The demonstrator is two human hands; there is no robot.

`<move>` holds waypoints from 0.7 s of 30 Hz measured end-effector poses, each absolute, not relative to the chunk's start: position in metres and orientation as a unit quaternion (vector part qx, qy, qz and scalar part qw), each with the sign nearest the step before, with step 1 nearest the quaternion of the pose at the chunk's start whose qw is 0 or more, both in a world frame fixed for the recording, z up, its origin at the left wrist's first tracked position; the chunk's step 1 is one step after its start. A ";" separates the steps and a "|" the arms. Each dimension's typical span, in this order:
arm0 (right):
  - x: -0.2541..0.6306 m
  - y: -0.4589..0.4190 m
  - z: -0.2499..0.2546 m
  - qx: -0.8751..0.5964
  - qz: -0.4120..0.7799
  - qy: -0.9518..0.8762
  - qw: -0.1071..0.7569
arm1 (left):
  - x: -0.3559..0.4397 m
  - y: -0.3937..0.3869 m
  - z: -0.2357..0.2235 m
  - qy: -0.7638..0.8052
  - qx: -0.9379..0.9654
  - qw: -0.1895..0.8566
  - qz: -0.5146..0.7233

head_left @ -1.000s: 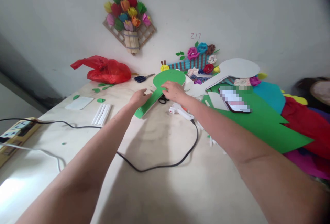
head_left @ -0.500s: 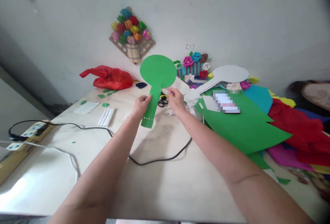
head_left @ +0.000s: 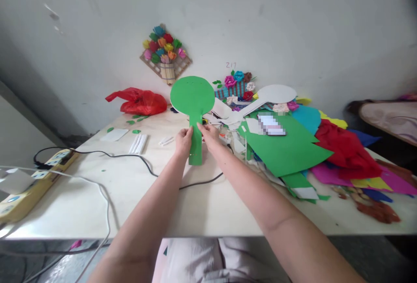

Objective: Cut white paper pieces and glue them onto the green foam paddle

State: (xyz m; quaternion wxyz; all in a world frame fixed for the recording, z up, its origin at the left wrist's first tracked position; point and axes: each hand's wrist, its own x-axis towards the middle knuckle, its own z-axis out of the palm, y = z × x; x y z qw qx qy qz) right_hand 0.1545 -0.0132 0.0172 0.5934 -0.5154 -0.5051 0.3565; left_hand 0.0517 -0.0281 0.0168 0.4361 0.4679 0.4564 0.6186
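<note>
A green paddle-shaped paper cutout (head_left: 193, 96), a round head on a straight handle, is held upright above the table. My left hand (head_left: 184, 140) pinches the left edge of its handle. On the other edge, a little higher, my right hand (head_left: 208, 134) grips the handle with thumb and fingers. Small marks show near the top of the round head. Partly hidden behind the cutout and my right hand lie scissors (head_left: 205, 121) with a bit of yellow. A similar white paddle-shaped cutout (head_left: 276, 94) rests on the pile to the right.
Green sheets (head_left: 286, 152) and a phone (head_left: 272, 124) lie at right, with coloured paper and red cloth (head_left: 345, 148). A red plastic bag (head_left: 140, 101) sits at back left. White sticks (head_left: 138, 144), a black cable (head_left: 114, 155) and a power strip (head_left: 42, 178) are on the left.
The green cutout has turned more upright and now faces me squarely. My right hand has moved down onto the handle's right edge. The view has tilted down, showing the table's front edge.
</note>
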 end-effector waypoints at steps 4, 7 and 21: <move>0.159 -0.011 0.014 -0.525 0.325 -0.516 0.594 | 0.055 -0.034 0.011 0.458 0.476 0.420 0.623; 0.163 -0.012 0.015 -0.544 0.287 -0.536 0.578 | 0.058 -0.036 0.008 0.455 0.478 0.421 0.622; 0.161 -0.007 0.014 -0.511 0.359 -0.497 0.602 | 0.055 -0.029 -0.003 0.460 0.487 0.405 0.622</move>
